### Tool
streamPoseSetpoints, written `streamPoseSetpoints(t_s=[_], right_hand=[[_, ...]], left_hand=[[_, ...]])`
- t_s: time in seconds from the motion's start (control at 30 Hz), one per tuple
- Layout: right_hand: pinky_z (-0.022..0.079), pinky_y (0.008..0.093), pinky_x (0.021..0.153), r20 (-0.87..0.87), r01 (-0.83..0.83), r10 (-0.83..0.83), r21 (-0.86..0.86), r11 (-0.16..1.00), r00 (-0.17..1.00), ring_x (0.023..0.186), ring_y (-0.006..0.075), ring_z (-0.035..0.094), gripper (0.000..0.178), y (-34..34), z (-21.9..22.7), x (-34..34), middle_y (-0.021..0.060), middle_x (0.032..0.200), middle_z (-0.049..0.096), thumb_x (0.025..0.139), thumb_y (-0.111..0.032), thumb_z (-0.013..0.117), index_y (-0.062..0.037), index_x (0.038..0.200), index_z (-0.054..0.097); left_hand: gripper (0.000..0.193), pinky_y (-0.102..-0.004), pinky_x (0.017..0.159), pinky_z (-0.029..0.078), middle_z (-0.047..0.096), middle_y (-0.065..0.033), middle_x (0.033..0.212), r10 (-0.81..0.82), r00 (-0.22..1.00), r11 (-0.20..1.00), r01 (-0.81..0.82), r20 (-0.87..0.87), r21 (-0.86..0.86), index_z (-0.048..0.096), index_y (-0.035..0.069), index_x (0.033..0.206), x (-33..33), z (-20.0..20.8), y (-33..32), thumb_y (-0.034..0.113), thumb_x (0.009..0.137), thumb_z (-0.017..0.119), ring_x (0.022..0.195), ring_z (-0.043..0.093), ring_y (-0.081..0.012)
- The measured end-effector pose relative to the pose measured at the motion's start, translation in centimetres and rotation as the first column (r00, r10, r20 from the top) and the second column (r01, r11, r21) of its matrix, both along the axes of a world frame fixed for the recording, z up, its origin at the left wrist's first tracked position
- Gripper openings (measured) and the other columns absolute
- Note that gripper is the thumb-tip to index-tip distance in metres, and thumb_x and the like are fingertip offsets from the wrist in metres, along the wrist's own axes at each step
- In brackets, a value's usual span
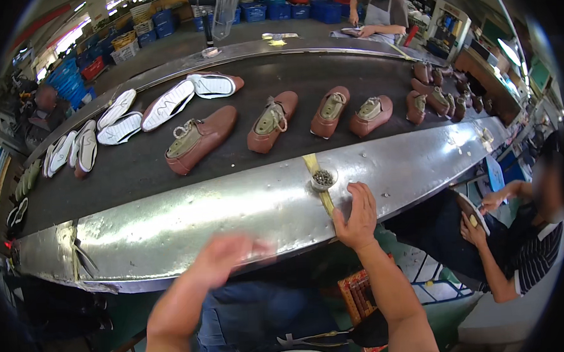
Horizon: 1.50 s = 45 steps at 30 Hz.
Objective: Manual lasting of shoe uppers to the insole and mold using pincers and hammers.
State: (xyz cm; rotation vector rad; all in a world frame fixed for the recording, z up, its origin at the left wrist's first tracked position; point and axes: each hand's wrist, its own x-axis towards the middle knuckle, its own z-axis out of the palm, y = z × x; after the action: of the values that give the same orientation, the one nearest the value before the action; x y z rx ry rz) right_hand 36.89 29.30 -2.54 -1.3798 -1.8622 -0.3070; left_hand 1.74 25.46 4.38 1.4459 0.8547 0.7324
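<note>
My right hand [357, 215] rests with fingers spread on the shiny metal edge [189, 221] of a conveyor, just below a small round cup of dark bits [323, 178]. It holds nothing. My left hand [226, 257] is blurred in motion at the same metal edge, lower left of the cup; its fingers look loosely apart and nothing shows in it. On the dark belt [130, 167] beyond lie several brown shoes, the nearest one [200, 139] upright with laces, another [272, 121] to its right.
Shoes turned over with white soles [167, 104] lie at the belt's left. More brown shoes [439, 93] crowd the right end. A seated person in a striped shirt [531, 253] holds a shoe at my right. Another person [382, 17] works across the belt. Blue crates [268, 12] line the back.
</note>
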Motion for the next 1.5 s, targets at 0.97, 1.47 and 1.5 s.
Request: streamPoseSetpoints(t_s=[0.97, 1.47, 1.5], right_hand=[[0.041, 0.0507, 0.108, 0.067, -0.061, 0.069, -0.119, 0.991, 0.995, 0.122, 0.0449, 0.054, 0.053, 0.7, 0.3, -1.4, 0.0230, 0.125, 0.060, 0.077, -0.012, 0.069, 0.0026, 0.125, 0.052], [0.041, 0.0497, 0.108, 0.065, -0.038, 0.050, -0.175, 0.984, 0.997, 0.122, 0.0446, 0.054, 0.055, 1.2, -1.7, -1.3, 0.0246, 0.132, 0.055, 0.081, -0.013, 0.065, 0.0012, 0.132, 0.050], [0.041, 0.0498, 0.108, 0.093, -0.008, 0.027, -0.204, 0.979, 0.995, 0.122, 0.0443, 0.054, 0.054, 1.2, -2.0, -0.1, 0.0247, 0.133, 0.054, 0.083, -0.013, 0.064, 0.0007, 0.134, 0.049]], left_hand=[[0.034, -0.0406, 0.091, 0.056, 0.068, -0.0114, 0.125, 0.479, 0.667, 0.778, -0.022, 0.570, -0.628, 0.063, 0.008, 0.123, -35.8, -25.2, -4.5, 0.034, 0.103, 0.054, 0.108, 0.067, -0.0272], [0.037, -0.0400, 0.094, 0.054, 0.068, -0.0122, 0.127, 0.283, 0.850, 0.852, -0.010, 0.444, -0.524, 0.062, 0.006, 0.126, -38.6, -23.5, -9.7, 0.034, 0.104, 0.053, 0.111, 0.066, -0.0265], [0.037, -0.0399, 0.095, 0.054, 0.068, -0.0122, 0.127, 0.332, 0.850, 0.844, -0.074, 0.409, -0.532, 0.062, 0.006, 0.126, -34.1, -21.7, -9.7, 0.034, 0.104, 0.053, 0.111, 0.066, -0.0264]])
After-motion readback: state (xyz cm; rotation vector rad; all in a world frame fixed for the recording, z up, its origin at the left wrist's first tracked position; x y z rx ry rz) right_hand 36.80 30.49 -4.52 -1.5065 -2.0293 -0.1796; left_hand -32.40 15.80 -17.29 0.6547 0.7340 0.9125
